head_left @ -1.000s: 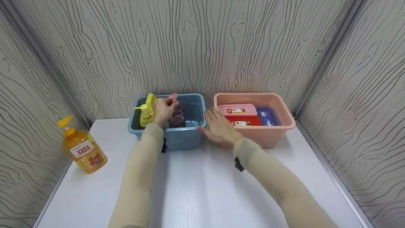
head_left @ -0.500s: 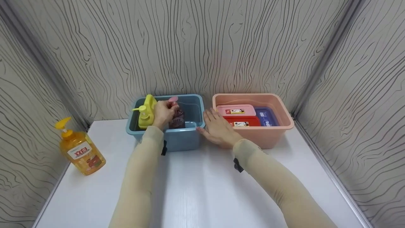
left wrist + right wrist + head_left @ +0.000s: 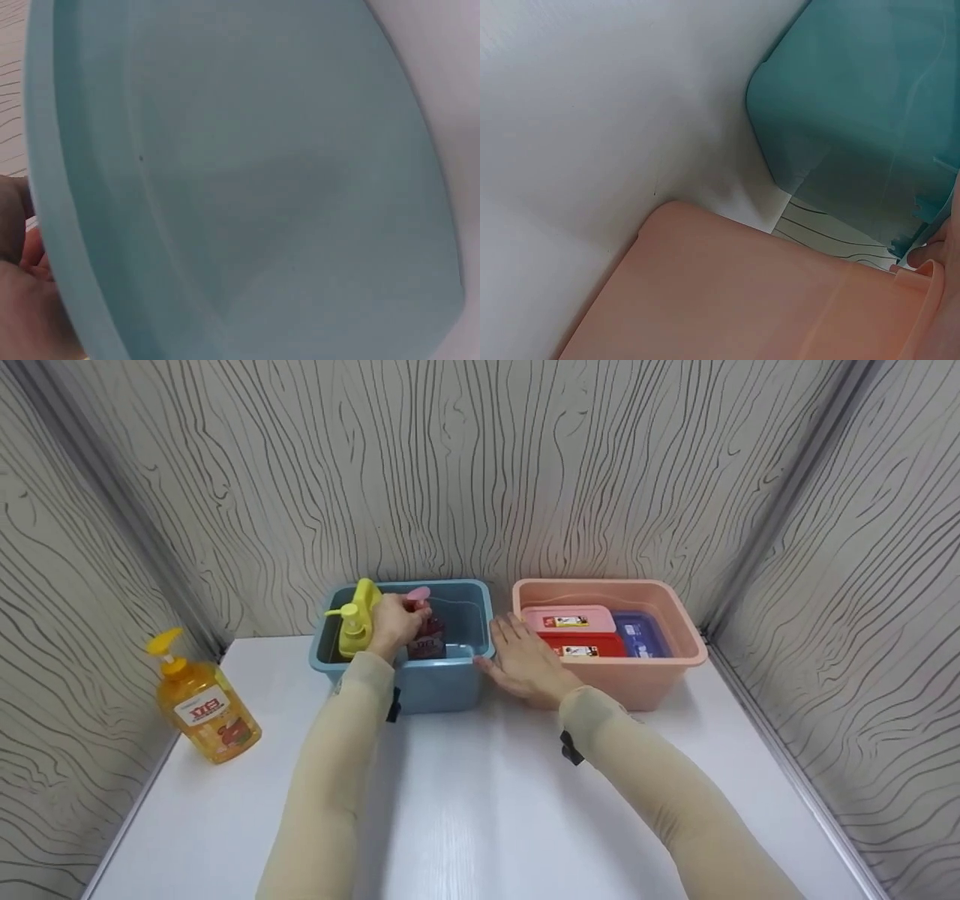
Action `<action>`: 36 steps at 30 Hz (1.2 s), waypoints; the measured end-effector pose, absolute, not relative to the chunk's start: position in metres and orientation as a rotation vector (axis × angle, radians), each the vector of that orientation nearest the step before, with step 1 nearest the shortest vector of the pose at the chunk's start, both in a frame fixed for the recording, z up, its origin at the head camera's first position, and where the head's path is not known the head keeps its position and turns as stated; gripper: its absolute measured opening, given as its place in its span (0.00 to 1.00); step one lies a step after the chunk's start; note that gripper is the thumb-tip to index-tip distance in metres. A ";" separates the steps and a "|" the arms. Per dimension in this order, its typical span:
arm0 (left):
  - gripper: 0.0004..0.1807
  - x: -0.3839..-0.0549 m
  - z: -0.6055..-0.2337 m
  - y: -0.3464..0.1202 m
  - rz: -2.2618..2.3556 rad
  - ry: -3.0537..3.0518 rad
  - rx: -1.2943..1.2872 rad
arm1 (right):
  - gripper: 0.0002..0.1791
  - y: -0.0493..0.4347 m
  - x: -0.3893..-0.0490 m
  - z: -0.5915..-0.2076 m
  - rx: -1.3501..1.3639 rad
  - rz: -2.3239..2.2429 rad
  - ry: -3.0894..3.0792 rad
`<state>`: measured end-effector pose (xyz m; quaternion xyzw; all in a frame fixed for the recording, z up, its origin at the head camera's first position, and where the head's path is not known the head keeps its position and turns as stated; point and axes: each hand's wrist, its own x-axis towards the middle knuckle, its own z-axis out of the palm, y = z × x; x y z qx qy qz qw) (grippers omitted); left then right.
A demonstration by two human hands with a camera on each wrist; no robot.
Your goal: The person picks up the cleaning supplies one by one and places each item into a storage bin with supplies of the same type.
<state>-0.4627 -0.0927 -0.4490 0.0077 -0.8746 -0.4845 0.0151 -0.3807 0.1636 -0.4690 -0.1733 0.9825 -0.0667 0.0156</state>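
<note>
In the head view my left hand (image 3: 396, 622) reaches over the front rim of a blue bin (image 3: 442, 690). Its thumb and fingers pinch the neck of a dark red pump bottle (image 3: 427, 647) with a pink pump top (image 3: 418, 595). The bottle is inside the bin, its lower part hidden. A yellow pump bottle (image 3: 354, 636) stands just left of that hand, in the same bin. My right hand (image 3: 523, 660) lies with straight fingers between the bins, its thumb at the blue bin's right front corner. The left wrist view mostly shows the blue bin's wall (image 3: 262, 150).
A pink bin (image 3: 615, 682) stands at the right, holding a pink-lidded box (image 3: 568, 619), a red-lidded box (image 3: 592, 645) and a blue-lidded box (image 3: 640, 634). An orange pump bottle (image 3: 208, 712) stands at the table's left edge. Patterned walls enclose the white table (image 3: 450, 810).
The dark red bottle has gone a little lower in the blue bin, with my left hand still holding it. My right hand has kept its place. The head view has shifted slightly.
</note>
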 end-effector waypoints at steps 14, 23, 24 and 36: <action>0.08 -0.448 -0.441 -0.094 -1.329 -2.845 -0.059 | 0.57 0.169 -0.383 -0.471 -0.560 -0.250 3.053; 0.15 -0.435 -0.434 -0.098 -1.051 -2.969 -0.097 | 0.58 0.169 -0.383 -0.471 -0.582 -0.254 3.032; 0.16 -0.434 -0.433 -0.099 -1.030 -2.977 -0.100 | 0.58 0.168 -0.383 -0.471 -0.584 -0.253 3.033; 0.17 -0.417 -0.416 -0.106 -0.942 -3.016 -0.178 | 0.57 0.166 -0.380 -0.469 -0.563 -0.255 3.031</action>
